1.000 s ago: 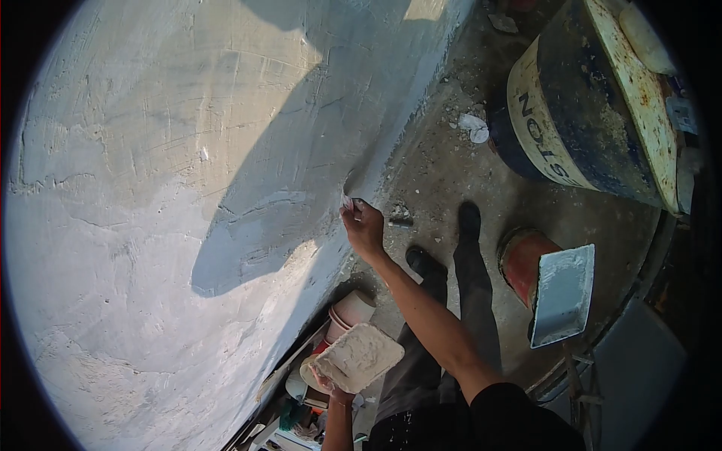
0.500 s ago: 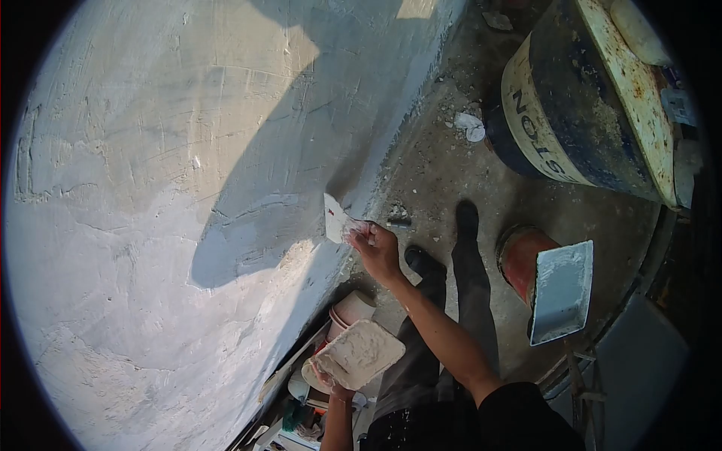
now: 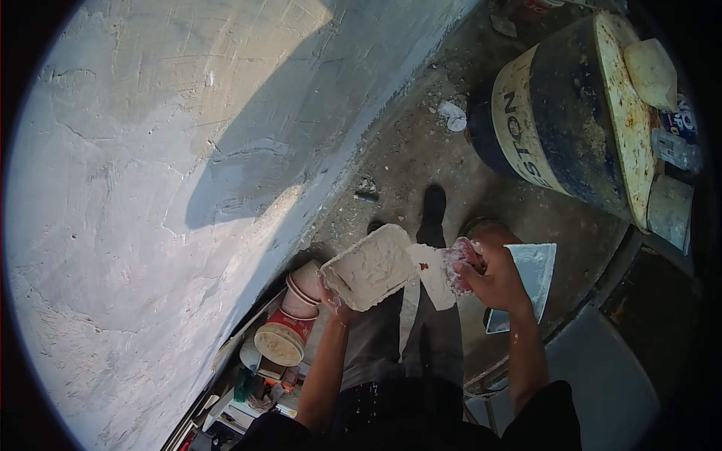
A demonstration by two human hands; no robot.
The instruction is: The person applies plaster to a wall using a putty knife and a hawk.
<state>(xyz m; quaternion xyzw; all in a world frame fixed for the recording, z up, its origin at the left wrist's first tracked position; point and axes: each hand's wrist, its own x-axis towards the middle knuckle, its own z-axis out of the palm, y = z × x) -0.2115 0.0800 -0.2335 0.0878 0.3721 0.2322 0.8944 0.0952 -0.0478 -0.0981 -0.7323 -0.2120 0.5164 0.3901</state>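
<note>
My left hand (image 3: pixel 335 301) grips the left end of a rectangular tray (image 3: pixel 366 268) coated with off-white plaster. My right hand (image 3: pixel 492 274) is wrapped round the plaster-smeared red handle of a wide putty knife (image 3: pixel 435 276). The knife's broad blade, whitened with plaster, points left and comes right up to the tray's right edge. Both are held in front of my legs. To the left rises the plastered wall (image 3: pixel 150 165), part of it in shadow.
A dark blue barrel (image 3: pixel 564 113) with a cream band stands at the upper right. A pale rectangular tray (image 3: pixel 538 282) lies behind my right hand. Stacked buckets (image 3: pixel 286 327) and clutter line the wall's foot. Rubble (image 3: pixel 365 186) dots the floor.
My right hand has brought the putty knife away from the wall, rightward and down beside the plaster tray. My left hand has raised the tray. The view has shifted a little.
</note>
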